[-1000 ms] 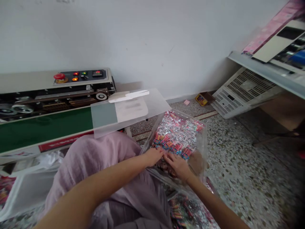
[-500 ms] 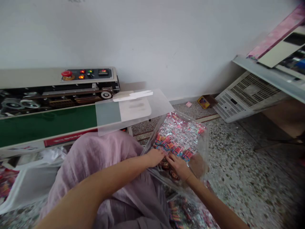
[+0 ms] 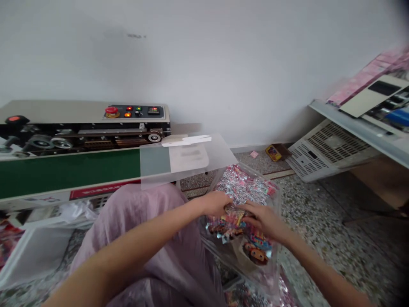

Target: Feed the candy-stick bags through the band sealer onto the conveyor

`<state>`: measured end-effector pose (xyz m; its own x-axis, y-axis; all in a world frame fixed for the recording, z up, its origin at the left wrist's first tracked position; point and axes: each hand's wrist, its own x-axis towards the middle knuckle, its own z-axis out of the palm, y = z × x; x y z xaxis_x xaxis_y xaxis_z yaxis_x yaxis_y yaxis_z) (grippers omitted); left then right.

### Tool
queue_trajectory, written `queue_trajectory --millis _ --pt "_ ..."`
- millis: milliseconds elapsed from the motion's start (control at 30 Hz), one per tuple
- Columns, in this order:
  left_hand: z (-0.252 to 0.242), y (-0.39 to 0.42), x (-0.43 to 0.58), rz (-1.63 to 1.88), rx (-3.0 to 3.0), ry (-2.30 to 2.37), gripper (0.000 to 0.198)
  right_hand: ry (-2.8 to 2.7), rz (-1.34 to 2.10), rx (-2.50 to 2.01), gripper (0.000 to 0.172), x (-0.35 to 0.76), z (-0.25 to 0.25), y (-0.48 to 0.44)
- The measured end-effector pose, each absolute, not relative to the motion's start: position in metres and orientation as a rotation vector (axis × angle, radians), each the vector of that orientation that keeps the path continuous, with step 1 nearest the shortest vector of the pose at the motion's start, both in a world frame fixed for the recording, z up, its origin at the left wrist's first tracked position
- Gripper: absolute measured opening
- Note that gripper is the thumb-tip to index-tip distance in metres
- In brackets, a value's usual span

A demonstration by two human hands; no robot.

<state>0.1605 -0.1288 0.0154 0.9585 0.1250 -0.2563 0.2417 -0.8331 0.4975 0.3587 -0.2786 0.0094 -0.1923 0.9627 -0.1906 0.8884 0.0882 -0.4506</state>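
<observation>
Shiny foil packets (image 3: 244, 187) with colourful cartoon prints fill a clear plastic bin (image 3: 277, 200) beside my knee. My left hand (image 3: 219, 204) is in the middle of the packets, its fingers curled down and closed on some of them. Right of it, my right hand (image 3: 265, 219) bends its fingers around packets too, with the fingertips partly hidden. Between and below the hands, packets with a printed face (image 3: 255, 252) lie tilted toward me. The exact number in each hand cannot be made out.
To the left runs a sealing machine (image 3: 60, 113) with a green conveyor belt (image 3: 70, 170) and a translucent sheet (image 3: 220, 151) at its end. A white crate (image 3: 306, 160) stands under a table (image 3: 358, 128) at the right. More packets (image 3: 246, 296) lie below the bin.
Both hands have lifted and pulled packets within the bin, and the packets nearest me now lie spread and tilted. My fingers have curled more. The view has shifted slightly up and left.
</observation>
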Motion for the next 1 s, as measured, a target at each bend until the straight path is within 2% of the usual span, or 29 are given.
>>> queue_trajectory --millis 133,233,400,533,700,833,1000 --pt "0.071 -0.087 0.159 -0.291 2.496 0.207 0.026 -2.153 0.887 -1.829 0.033 0.366 0.074 -0.232" --pt "0.108 -0.046 0.147 -0.309 2.29 0.157 0.026 -2.129 1.095 -1.774 0.036 0.362 0.115 -0.185" --pt "0.138 0.032 0.112 -0.379 2.006 0.282 0.04 -2.181 1.338 -1.662 0.037 0.338 0.153 -0.083" --pt "0.132 0.087 0.087 -0.41 1.947 0.488 0.043 -2.148 1.55 -1.522 0.04 0.32 0.141 0.005" --pt "0.112 0.127 0.075 -0.341 2.137 0.672 0.029 -2.049 1.719 -1.57 0.046 0.314 0.096 0.085" --pt "0.098 0.135 0.08 -0.147 2.383 0.838 0.031 -2.037 1.686 -1.566 0.049 0.323 0.068 0.11" --pt "0.081 0.113 0.079 0.121 2.596 0.974 0.04 -2.017 1.494 -1.509 0.066 0.331 0.053 0.111"
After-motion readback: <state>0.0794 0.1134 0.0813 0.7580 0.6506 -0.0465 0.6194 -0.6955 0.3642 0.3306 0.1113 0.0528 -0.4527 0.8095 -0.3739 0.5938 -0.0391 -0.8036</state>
